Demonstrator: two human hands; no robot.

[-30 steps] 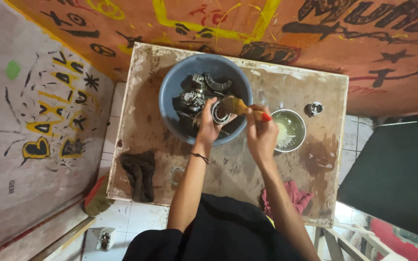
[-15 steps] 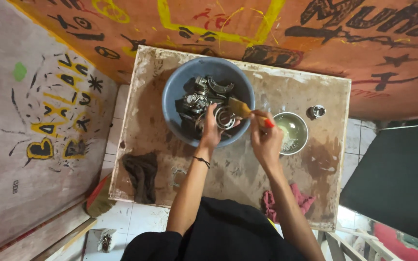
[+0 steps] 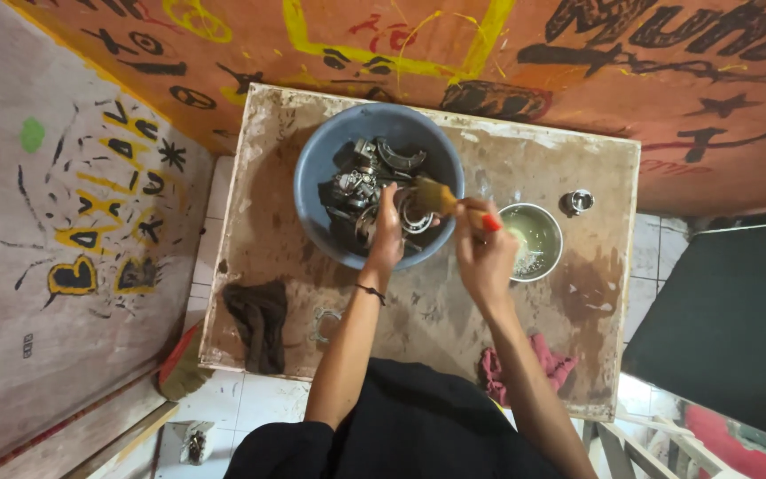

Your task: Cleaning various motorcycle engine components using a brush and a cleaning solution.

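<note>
A blue plastic basin holding several greasy metal engine parts stands at the back of a stained table. My left hand reaches into the basin and grips a round metal bearing. My right hand holds a paintbrush with a wooden handle and red end. Its bristles touch the bearing over the basin's right side.
A small metal bowl of pale liquid sits right of the basin, a small metal cap beyond it. A dark rag lies front left, a red rag front right. A flat gasket lies near my left forearm. Painted walls surround the table.
The view shifted slightly. My right hand and the brush have edged a little over the bearing; my left hand stays in the basin.
</note>
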